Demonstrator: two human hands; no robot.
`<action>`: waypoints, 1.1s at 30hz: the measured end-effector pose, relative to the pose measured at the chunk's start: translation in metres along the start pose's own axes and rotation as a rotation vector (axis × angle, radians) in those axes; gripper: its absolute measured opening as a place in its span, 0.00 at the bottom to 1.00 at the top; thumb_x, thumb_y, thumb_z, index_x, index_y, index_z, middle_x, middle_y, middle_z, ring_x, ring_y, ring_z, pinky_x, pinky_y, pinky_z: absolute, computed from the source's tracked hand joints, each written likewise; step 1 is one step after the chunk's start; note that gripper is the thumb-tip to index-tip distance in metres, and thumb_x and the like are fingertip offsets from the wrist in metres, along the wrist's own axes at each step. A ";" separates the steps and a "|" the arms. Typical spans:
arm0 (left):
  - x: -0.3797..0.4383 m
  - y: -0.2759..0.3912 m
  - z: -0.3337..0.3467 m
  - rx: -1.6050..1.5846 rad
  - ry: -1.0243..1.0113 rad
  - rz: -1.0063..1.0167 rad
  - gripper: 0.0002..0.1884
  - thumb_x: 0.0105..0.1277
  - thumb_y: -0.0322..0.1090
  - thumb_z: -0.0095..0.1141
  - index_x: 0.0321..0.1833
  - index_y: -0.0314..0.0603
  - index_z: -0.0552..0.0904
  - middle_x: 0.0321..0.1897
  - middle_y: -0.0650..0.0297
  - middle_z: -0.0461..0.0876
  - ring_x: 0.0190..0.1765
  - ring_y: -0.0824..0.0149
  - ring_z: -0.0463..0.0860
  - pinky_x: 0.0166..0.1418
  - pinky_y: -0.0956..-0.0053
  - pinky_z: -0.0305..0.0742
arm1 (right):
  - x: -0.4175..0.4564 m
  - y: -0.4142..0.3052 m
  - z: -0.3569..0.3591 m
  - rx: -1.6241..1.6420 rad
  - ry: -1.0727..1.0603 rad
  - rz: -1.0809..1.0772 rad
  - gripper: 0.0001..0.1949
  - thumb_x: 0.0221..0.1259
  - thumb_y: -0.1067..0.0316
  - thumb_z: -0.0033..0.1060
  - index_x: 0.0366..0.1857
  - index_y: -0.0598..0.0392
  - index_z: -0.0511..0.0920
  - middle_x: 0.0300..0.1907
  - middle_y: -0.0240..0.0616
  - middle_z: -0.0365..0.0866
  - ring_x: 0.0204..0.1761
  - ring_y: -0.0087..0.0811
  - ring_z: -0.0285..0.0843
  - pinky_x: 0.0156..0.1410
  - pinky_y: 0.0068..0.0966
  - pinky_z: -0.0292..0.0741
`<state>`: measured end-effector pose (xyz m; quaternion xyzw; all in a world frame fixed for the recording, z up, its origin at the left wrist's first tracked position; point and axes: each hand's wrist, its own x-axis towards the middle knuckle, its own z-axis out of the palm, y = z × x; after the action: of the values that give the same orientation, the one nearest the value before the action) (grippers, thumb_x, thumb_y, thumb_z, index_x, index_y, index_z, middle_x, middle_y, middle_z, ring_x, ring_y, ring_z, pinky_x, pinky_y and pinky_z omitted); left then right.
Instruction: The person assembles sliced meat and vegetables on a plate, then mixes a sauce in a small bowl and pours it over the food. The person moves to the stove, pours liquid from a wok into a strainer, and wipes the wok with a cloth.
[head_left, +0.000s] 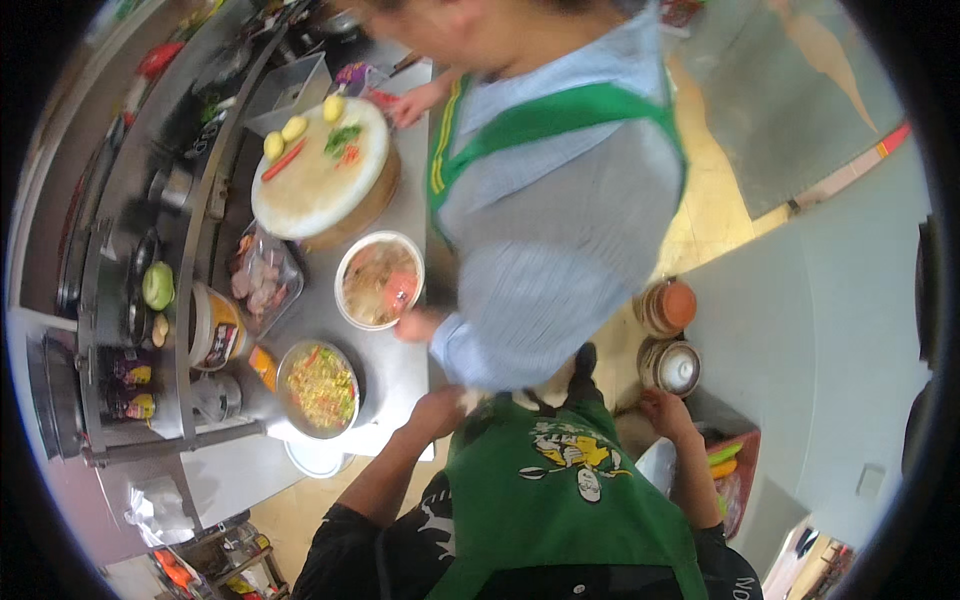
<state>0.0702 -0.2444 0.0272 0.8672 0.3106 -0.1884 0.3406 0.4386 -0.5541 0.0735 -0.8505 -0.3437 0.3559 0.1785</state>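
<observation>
My left hand (440, 412) hangs at the front edge of the steel counter (386, 375), its fingers bent and partly hidden. Whether it holds anything is unclear. On my other side, my right hand (666, 412) is loosely curled beside two lidded jars, with nothing visible in it. A steel bowl of chopped yellow, green and red food (322, 391) stands on the counter, left of my left hand. Beyond it is a round white tub (341, 300) with pale, wet-looking contents and a red item inside. A co-worker's hand (418, 325) touches the tub's rim.
The co-worker (555, 195) stands close in front of me. A round chopping board (300, 187) carries peeled potatoes, a red chili and chopped greens. Near it are a clear tray of raw meat (262, 285) and a yellow-labelled bucket (217, 330). Jars (667, 307) and a red crate (742, 480) are right.
</observation>
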 end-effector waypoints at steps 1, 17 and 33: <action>0.019 -0.014 0.010 0.105 -0.121 -0.019 0.19 0.64 0.40 0.53 0.56 0.41 0.80 0.55 0.46 0.80 0.57 0.46 0.80 0.62 0.56 0.74 | 0.023 0.008 -0.016 0.014 0.000 0.041 0.17 0.63 0.63 0.56 0.53 0.57 0.81 0.40 0.52 0.86 0.47 0.50 0.84 0.52 0.39 0.79; 0.156 0.122 0.045 -0.699 -0.169 -0.685 0.16 0.64 0.40 0.54 0.50 0.39 0.80 0.46 0.49 0.83 0.48 0.51 0.83 0.54 0.59 0.77 | 0.427 -0.074 -0.249 -0.162 -0.308 -0.487 0.17 0.66 0.58 0.56 0.54 0.54 0.80 0.40 0.49 0.86 0.44 0.49 0.85 0.51 0.40 0.80; 0.473 0.096 -0.168 -1.266 0.474 -0.818 0.14 0.66 0.36 0.54 0.51 0.38 0.79 0.42 0.52 0.84 0.42 0.54 0.83 0.45 0.63 0.78 | 0.871 -0.270 -0.353 -0.575 -0.475 -0.736 0.17 0.67 0.52 0.55 0.52 0.51 0.82 0.46 0.47 0.86 0.47 0.48 0.84 0.53 0.39 0.79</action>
<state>0.5023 0.0129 -0.0652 0.3427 0.7173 0.1038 0.5977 1.0167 0.2342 0.0422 -0.5837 -0.7348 0.3440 -0.0318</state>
